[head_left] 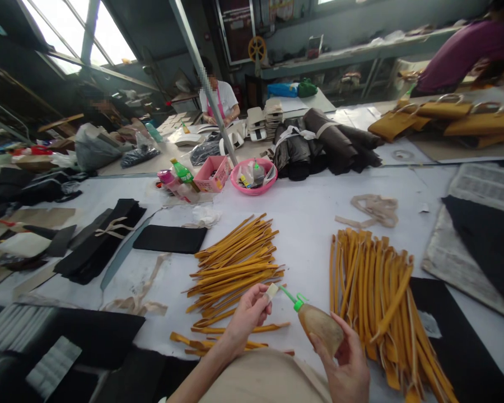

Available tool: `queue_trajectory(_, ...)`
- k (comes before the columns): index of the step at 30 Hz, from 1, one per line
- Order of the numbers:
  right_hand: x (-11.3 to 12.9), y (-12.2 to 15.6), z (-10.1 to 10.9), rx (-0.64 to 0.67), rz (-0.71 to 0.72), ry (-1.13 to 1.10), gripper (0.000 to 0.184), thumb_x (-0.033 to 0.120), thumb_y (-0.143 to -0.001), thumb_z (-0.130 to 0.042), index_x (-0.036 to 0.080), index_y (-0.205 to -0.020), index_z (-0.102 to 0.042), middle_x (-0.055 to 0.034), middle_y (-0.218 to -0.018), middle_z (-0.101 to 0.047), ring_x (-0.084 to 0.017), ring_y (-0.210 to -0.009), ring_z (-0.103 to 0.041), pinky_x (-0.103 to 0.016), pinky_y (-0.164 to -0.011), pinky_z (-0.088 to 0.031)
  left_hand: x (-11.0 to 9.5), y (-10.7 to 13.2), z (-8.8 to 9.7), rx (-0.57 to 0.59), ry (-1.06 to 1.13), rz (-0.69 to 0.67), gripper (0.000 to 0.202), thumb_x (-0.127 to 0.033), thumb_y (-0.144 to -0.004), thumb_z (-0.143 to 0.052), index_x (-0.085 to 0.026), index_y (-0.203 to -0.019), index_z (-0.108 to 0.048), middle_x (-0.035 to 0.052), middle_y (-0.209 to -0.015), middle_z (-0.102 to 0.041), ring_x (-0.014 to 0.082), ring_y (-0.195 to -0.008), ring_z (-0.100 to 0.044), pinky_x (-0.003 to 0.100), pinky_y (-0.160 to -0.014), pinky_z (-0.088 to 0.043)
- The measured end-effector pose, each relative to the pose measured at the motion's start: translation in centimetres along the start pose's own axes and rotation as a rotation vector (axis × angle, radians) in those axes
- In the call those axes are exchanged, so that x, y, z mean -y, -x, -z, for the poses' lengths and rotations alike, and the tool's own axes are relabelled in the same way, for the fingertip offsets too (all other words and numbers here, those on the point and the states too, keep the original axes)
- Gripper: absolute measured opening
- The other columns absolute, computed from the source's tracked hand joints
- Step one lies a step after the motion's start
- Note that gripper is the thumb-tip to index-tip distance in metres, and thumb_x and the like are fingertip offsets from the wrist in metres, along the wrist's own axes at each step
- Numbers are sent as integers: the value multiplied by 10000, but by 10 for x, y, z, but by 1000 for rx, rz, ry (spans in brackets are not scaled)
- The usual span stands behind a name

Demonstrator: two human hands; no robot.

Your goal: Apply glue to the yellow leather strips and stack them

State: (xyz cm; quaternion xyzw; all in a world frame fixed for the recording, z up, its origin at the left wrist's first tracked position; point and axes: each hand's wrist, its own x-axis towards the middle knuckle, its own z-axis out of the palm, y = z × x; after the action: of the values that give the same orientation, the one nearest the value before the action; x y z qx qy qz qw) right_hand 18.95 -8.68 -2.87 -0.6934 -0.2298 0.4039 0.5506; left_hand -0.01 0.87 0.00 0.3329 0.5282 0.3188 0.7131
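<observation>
My left hand (247, 316) pinches a small pale pad (271, 291) between thumb and fingers. My right hand (348, 364) is wrapped round a squeeze bottle of tan glue (319, 326) with a green nozzle, whose tip points at the pad. Just beyond my left hand lies a fanned pile of yellow-orange leather strips (235, 263). A second, longer pile of the same strips (378, 291) lies to the right of the bottle. A few loose strips (218, 336) rest under my left wrist.
Black fabric pieces (170, 238) and a tied black bundle (101, 240) lie left. A pink bowl (254, 176), pink box (212, 173) and bottles stand further back, near dark rolled material (327, 143). Tan bags (445, 117) sit far right. Other people work at the back.
</observation>
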Motion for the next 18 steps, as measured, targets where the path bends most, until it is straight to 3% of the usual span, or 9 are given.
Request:
queue_trajectory(6, -5, 2, 4, 84, 4, -12, 741, 404, -601, -885, 184, -1241, -582, -136, -1148, -709, -305, -964, -711, -355, -780, -599, -1, 0, -2, 5, -19, 9, 377, -461, -828, -651, -164, -1018, -519, -56, -650, -512, 35, -455, -279, 199, -446, -156)
queue_trajectory(12, -2, 1, 0, 6, -22, -11, 744, 457, -623, -864, 192, -1254, -572, -129, -1138, -705, -299, -953, -710, -375, -802, -593, -2, 0, -1, 13, -1, 5, 339, -435, -837, -648, -169, -1010, -527, -55, -656, -514, 35, -456, -267, 206, -447, -153)
queue_trajectory(18, -3, 3, 5, 72, 7, 6, 746, 423, -609, -880, 189, -1249, -577, -134, -1170, -698, -304, -984, -701, -359, -793, -592, -4, 0, -4, 17, -15, 19, 355, -456, -822, -658, -170, -982, -523, -58, -641, -514, 32, -449, -273, 202, -447, -148)
